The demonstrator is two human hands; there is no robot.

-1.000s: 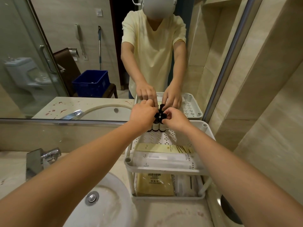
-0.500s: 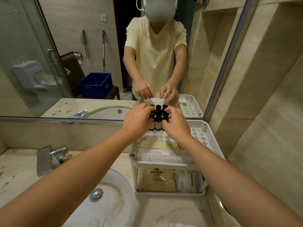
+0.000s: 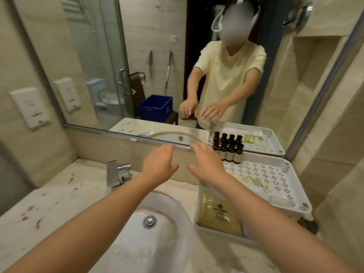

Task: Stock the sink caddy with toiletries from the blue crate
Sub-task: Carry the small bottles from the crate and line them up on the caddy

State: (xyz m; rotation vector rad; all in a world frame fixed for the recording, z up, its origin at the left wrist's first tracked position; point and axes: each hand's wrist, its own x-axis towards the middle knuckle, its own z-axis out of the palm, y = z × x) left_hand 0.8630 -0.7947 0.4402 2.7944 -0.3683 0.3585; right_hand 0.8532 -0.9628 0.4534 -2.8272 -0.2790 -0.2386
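Note:
A white two-tier sink caddy (image 3: 275, 174) stands on the counter right of the basin. Several small dark bottles (image 3: 230, 152) stand in a row at the back left of its top shelf, against the mirror. Flat yellow and white packets (image 3: 254, 182) lie on the top shelf, and a yellow sachet (image 3: 218, 213) stands in the lower tier. My left hand (image 3: 159, 164) and my right hand (image 3: 206, 164) hover empty above the counter, left of the caddy, fingers spread and relaxed. The blue crate (image 3: 155, 107) appears only as a mirror reflection, behind me.
The white basin (image 3: 161, 239) with its drain lies below my arms, and a chrome faucet (image 3: 116, 172) stands at its back left. The mirror's lower rail runs just beyond my fingertips. A beige wall closes in on the caddy's right side. Red stains mark the left countertop.
Both hands let go of the dark bottles and drew back to the left, off the caddy. The bottles now stand by themselves on the top shelf. The view swung left.

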